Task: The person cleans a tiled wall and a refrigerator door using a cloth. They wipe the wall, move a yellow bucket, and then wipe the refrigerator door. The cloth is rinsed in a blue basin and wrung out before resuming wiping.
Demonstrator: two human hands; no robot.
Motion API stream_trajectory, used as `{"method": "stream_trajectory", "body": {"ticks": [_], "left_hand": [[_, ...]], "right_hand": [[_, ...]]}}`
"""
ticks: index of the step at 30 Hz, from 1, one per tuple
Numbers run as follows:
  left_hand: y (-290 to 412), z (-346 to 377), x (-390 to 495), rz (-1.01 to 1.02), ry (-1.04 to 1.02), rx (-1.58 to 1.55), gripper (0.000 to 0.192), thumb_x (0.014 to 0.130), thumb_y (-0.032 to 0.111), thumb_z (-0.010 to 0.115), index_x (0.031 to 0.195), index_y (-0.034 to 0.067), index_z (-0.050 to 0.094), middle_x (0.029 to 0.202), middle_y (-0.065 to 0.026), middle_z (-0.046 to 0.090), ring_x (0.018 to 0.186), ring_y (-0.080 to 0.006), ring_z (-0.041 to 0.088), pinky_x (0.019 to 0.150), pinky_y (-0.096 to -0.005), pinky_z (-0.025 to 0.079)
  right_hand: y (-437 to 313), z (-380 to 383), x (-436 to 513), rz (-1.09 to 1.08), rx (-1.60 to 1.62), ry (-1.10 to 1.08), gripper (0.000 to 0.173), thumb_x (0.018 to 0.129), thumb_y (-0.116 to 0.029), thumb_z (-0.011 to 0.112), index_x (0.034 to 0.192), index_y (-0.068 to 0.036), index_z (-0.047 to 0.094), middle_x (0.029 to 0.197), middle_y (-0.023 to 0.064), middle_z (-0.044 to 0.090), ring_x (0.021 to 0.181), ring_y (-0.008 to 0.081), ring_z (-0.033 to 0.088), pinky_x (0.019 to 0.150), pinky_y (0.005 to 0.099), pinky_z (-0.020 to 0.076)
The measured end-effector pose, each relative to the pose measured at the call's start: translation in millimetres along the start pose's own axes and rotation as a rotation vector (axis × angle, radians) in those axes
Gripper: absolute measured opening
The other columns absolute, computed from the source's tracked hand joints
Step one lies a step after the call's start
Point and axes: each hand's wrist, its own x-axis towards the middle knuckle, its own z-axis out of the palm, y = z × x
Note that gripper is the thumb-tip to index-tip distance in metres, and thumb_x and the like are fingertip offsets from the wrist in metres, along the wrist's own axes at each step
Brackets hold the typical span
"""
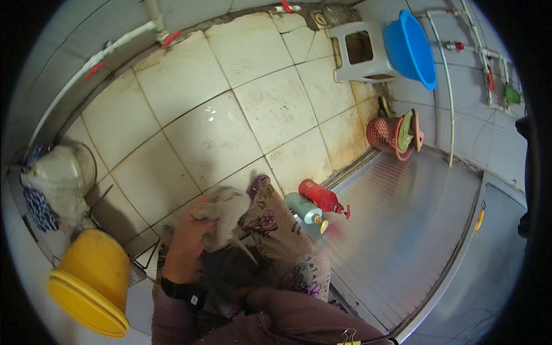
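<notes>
My left hand [194, 228], with a dark band on its wrist, grips a wadded greyish-white cloth [230, 205]. Motion blurs the cloth, and a thin strand hangs from it over the dark space between my legs. My right sleeve [293, 308] reaches across my lap. Only a dim part of my right hand [235, 297] shows at its end, and shadow hides its fingers. Beside my patterned trouser leg [280, 233] stand a light green pump bottle [304, 209] and a red pump bottle [319, 195].
A yellow lidded bucket [99, 271] and a pale container [60, 168] with cloths are at left. Ribbed panelling [401, 207] borders the right. Farther off are a pink basket [382, 133] with slippers and a white stool [375, 64] bearing a blue basin [407, 49]. Pipes [99, 56] line the walls.
</notes>
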Motion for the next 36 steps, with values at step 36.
{"method": "stream_trajectory", "body": {"ticks": [36], "left_hand": [[80.0,323.4,64.8,-0.918,0.04,1.11,0.034,0.083,-0.002,0.06,0.116,0.006,0.059,0.107,-0.0065,0.065,0.096,-0.018,0.063,0.082,-0.0323,0.051]], "right_hand": [[-314.2,-115.0,-82.7,-0.277,0.945,-0.076,0.053,0.087,-0.049,0.055,0.116,-0.005,0.058,0.111,0.0157,0.062,0.097,0.0345,0.06,0.082,0.0444,0.0484]]}}
